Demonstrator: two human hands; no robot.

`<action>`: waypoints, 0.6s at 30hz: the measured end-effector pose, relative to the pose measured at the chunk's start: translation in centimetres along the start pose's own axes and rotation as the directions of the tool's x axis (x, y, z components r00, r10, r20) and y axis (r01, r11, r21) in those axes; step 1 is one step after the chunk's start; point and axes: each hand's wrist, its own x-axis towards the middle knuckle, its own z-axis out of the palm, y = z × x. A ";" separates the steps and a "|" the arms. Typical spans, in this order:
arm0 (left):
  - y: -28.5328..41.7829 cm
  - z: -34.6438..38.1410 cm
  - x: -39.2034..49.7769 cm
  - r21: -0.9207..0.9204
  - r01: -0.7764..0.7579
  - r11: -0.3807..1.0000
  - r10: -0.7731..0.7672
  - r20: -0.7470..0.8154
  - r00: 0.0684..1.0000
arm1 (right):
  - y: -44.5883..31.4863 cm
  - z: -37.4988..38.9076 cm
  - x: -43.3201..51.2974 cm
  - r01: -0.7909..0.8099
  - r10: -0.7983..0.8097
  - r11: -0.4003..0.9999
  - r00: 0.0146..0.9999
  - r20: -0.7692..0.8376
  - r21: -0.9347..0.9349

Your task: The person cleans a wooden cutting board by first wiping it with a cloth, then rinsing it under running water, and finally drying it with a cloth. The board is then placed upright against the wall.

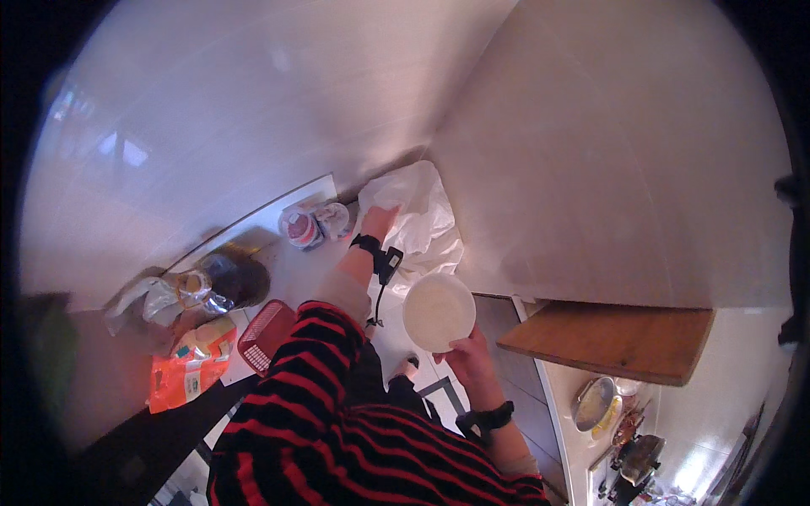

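Note:
My right hand (465, 360) holds a round white bowl (439, 312) by its rim at the centre of the view. The bowl holds something pale and fine-looking; what it is, I cannot tell. My left hand (380, 221) is on a large white plastic bag (421, 209) that stands in the corner against the walls. The left fingers are partly lost in the bag's folds, so their grip does not show clearly. Left of that hand stand a lidded plastic tub (300, 228) and a second clear container (333, 217).
To the left are a red plastic basket (262, 335), an orange packet (190, 373) and a dark jar (237, 278). A wooden board (607, 341) juts out at the right. Beyond it, a metal pan (593, 405) sits on a lower counter.

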 end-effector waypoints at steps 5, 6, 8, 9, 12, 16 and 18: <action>-4.2 0.4 -0.4 0.378 -0.310 0.872 0.295 0.099 0.950 | -0.8 2.2 4.1 0.069 -0.067 0.997 0.996 -0.061 0.028; -5.3 0.4 -1.0 0.334 -0.345 0.877 0.332 0.098 0.938 | -0.8 2.8 5.3 0.084 -0.081 0.996 0.993 -0.082 0.030; -6.9 0.7 -3.2 -0.264 -0.102 0.959 0.125 0.073 0.989 | -0.5 4.1 8.0 0.092 -0.089 0.995 0.992 -0.087 0.036; -7.3 0.8 -4.4 -0.508 0.082 0.857 -0.011 0.141 0.990 | -0.1 5.0 9.8 0.089 -0.086 0.995 0.994 -0.073 0.038; -8.0 -0.3 -10.0 -0.817 0.031 0.576 0.062 0.082 0.995 | 1.3 6.7 14.8 0.149 -0.149 0.989 0.988 -0.036 -0.006; -8.0 -4.6 -15.8 -0.797 0.193 0.572 0.042 0.263 0.964 | 2.5 5.9 19.8 0.147 -0.155 0.987 0.977 -0.146 -0.069; -7.5 -5.9 -17.9 -0.816 0.215 0.536 0.033 0.275 0.961 | 3.1 4.5 21.1 0.104 -0.170 0.965 0.948 -0.270 -0.242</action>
